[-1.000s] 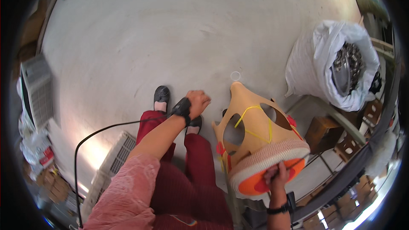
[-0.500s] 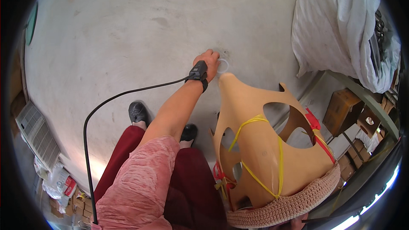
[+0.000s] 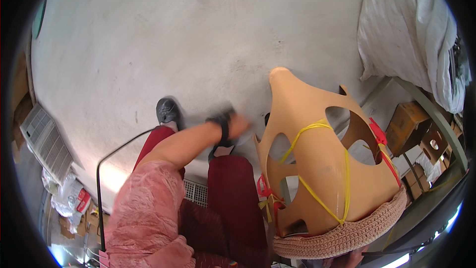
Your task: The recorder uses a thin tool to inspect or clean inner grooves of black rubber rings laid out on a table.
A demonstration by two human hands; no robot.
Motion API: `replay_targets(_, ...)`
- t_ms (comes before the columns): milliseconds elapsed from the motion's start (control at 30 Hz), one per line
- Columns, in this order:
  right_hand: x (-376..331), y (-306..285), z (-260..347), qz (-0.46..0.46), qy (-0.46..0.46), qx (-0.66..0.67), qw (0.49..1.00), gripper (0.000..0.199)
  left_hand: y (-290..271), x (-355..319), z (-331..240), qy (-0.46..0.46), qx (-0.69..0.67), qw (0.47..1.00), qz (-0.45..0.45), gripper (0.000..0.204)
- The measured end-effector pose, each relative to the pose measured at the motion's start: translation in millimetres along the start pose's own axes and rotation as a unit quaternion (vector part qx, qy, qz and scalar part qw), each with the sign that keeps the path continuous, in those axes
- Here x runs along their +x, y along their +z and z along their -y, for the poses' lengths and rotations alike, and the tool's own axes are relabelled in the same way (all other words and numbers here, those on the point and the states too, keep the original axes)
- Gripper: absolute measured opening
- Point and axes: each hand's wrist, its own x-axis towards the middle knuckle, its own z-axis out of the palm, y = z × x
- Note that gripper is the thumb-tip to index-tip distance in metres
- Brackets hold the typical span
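Observation:
A tan moulded stool [image 3: 322,168] lies tilted on my right, its legs pointing away from me. Large oval openings pierce its sides, and yellow and red strips are tied around it. A pinkish crocheted cover [image 3: 342,235] wraps the seat end. At that cover's lower edge, my right hand [image 3: 355,257] shows only in part, gripping the stool there. My left hand [image 3: 240,125] is smeared by motion, in front of my knees and left of the stool. A black device is strapped on its wrist, with a cable running back. Whether its fingers hold anything is not visible.
A large white sack [image 3: 404,30] stands at the far right, above a grey metal frame [image 3: 429,111] and a brown cardboard box [image 3: 406,124]. A white grille panel [image 3: 45,141] leans at the left, near plastic bags [image 3: 69,198]. My shoes stand on the grey floor [image 3: 198,34].
My left hand has drawn back from the floor toward my knees. The clear ring beside its fingers is no longer visible. The stool appears slightly farther right in view.

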Motion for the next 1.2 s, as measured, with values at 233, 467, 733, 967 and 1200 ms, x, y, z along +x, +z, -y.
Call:
replay_targets(233,9,19,4,-0.011,-0.024,-0.044,0.999,0.052,111,-44,28,0.012,-0.241,0.969,-0.049,0.019)
replay_targets(467,9,27,10,-0.034,-0.042,-0.075,0.996,0.04,78,50,-1,0.136,-0.085,0.975,-0.151,0.026)
replay_targets(733,9,27,-4,-0.132,-0.051,0.005,0.99,0.036,82,91,3,0.044,-0.093,0.981,-0.167,0.02)
replay_targets(967,24,46,41,0.073,0.086,0.15,0.982,0.045,89,-96,32,-0.077,-0.001,0.997,0.001,0.02)
replay_targets(1200,25,49,38,0.09,0.069,0.183,0.977,0.051,-21,-340,-62,-0.206,-0.014,0.978,0.026,0.032)
